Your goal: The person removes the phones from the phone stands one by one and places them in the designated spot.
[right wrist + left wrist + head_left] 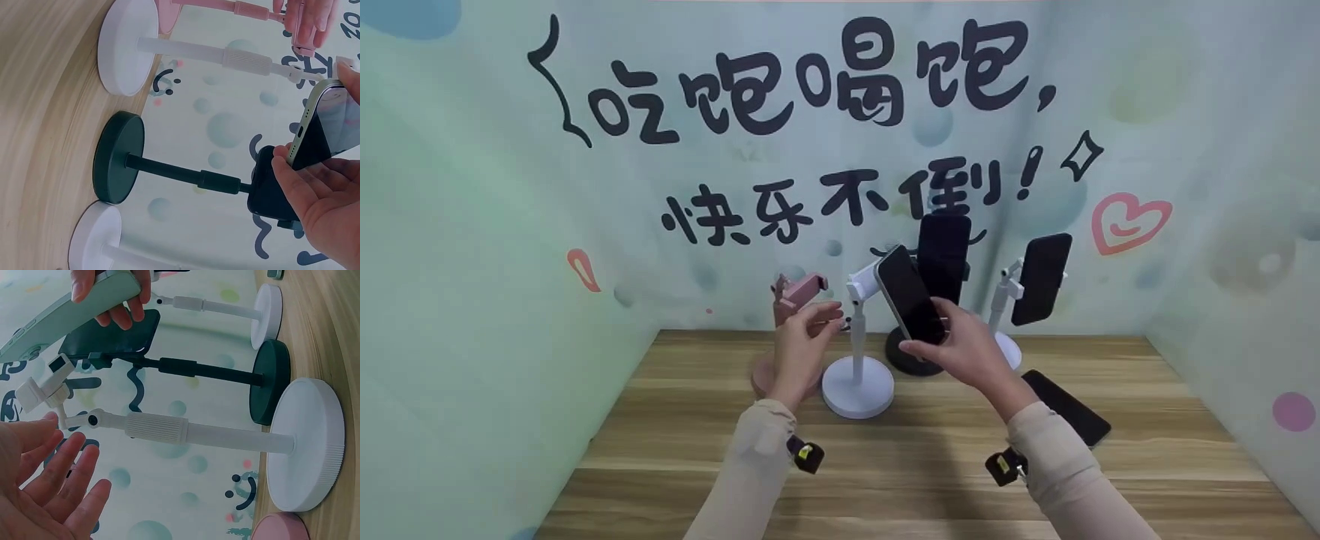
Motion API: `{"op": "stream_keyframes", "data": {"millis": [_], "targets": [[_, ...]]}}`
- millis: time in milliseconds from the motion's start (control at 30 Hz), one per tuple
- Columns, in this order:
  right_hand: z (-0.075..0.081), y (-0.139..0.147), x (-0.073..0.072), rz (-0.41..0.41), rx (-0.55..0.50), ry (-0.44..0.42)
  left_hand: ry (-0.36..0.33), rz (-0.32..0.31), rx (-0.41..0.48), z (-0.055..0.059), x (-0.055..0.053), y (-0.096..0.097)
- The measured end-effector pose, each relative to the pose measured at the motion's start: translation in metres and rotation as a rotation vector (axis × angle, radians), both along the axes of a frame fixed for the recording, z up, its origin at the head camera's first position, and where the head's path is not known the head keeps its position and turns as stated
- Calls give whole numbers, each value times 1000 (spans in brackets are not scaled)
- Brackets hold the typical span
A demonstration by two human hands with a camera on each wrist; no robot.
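Observation:
My right hand [966, 346] grips a light-edged smartphone [907, 289] by its lower part, thumb on one edge and fingers on the other. The phone is tilted, its back toward the white holder clamp [35, 394] atop a white phone stand [858, 386]. In the left wrist view a small gap shows between phone and clamp. My left hand [802, 345] is just left of the stand's pole, fingers spread and slightly bent, holding nothing. In the head view it partly covers a pink phone stand [804, 291], whose clamp holds no phone.
Behind the gripped phone, a black stand [901, 356] bears a dark phone [945, 251]. Farther right, another white stand [997, 311] carries a black phone [1041, 279]. One more black phone [1069, 409] lies on the wooden table [885, 480], beside my right sleeve. A printed cloth backdrop [735, 165] hangs behind.

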State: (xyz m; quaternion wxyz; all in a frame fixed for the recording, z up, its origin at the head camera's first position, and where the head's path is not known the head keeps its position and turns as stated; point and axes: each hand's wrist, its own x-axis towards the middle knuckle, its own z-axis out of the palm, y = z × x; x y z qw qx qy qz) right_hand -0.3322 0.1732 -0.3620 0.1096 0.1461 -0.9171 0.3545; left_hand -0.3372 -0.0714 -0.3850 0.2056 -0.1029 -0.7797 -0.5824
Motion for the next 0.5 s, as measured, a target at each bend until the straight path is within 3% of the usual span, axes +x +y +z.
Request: {"op": "stream_keyframes", "data": {"millis": [300,500], "targets": [[-5,9,2,2,8,37,15,8,-44,-4,0,-2],[-9,19,7,-19,43,25,19,-10,-28,-7,0,-2]]}}
